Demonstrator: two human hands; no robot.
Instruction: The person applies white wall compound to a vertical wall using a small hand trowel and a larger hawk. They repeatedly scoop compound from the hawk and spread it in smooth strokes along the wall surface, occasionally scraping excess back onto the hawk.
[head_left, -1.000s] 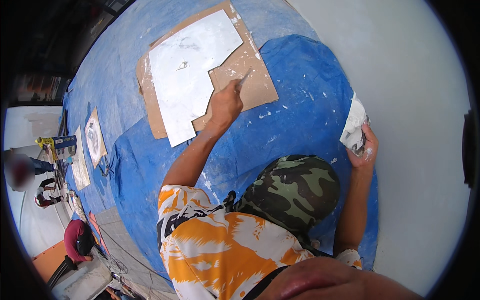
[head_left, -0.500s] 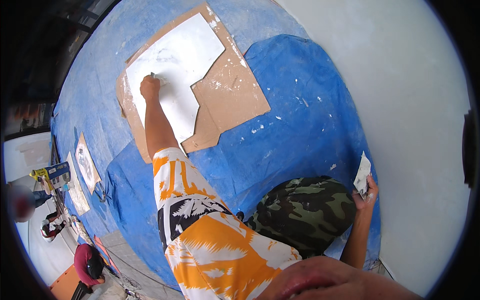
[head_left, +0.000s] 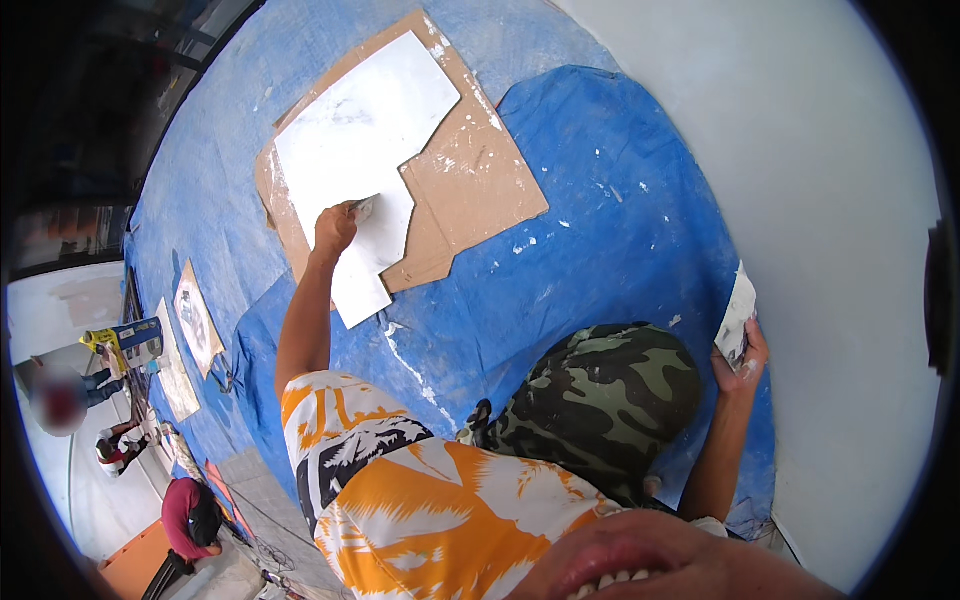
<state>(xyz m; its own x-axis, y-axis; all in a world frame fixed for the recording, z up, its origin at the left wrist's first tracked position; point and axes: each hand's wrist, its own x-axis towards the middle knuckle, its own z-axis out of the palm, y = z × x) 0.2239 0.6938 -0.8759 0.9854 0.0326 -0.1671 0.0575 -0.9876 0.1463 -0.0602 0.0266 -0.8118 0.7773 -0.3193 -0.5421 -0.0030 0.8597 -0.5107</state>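
On the floor lies a white flat panel (head_left: pixel 375 120) with stepped edges and faint grey smears, resting on a sheet of brown cardboard (head_left: pixel 475 190). My left hand (head_left: pixel 336 229) is closed around a putty knife (head_left: pixel 364 208), its blade on or just over the lower middle of the panel; whether it touches I cannot tell. Out to the right, my right hand (head_left: pixel 742 360) grips a flat whitish plate (head_left: pixel 737 305) smeared with grey, held upright beside my knee. White residue marks those fingers.
A blue tarp (head_left: pixel 600 220) spotted with white covers the floor. At right rises a pale wall (head_left: pixel 800 150). Further left lie smaller boards (head_left: pixel 199 320) near a yellow-and-blue container (head_left: pixel 125 345). Another person in dark red (head_left: pixel 190 520) and others are at the lower left.
My left hand has drawn the putty knife along the panel toward me, and the elbow is more bent. My right hand still holds the plate. The view has shifted slightly.
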